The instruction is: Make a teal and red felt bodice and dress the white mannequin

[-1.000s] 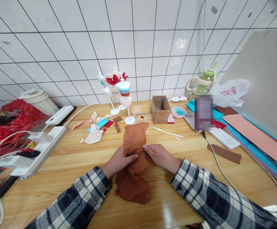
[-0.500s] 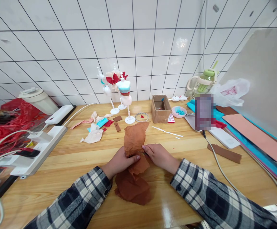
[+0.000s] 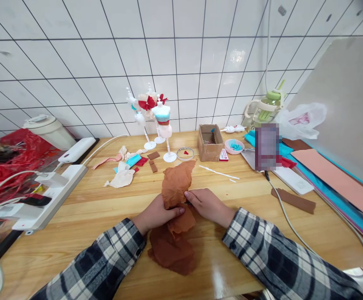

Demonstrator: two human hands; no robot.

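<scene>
Between my hands is a crinkled piece of brown crepe paper (image 3: pixel 177 183), its upper part standing up and its lower part hanging down toward the table. My left hand (image 3: pixel 161 213) is closed on the paper from the left, with the thumb lying across its narrowed middle. On the right edge, my right hand (image 3: pixel 208 204) pinches the paper between thumb and bent fingers. Something small and dark shows by the right fingertips, too little of it to name. More of the brown paper (image 3: pixel 173 252) spreads low over the wood below my hands.
Miniature dress forms (image 3: pixel 162 114) stand near the tiled wall. Paper scraps (image 3: pixel 122 177) lie left. A cardboard box (image 3: pixel 210 146), a pink bowl (image 3: pixel 234 146) and white strips (image 3: pixel 219 171) are behind my right hand. A power strip (image 3: pixel 56 193) lines the left; a cable crosses the right.
The lower brown paper has shifted slightly down and left, and the upper part has tilted a little. Both hands keep their hold with hardly any movement.
</scene>
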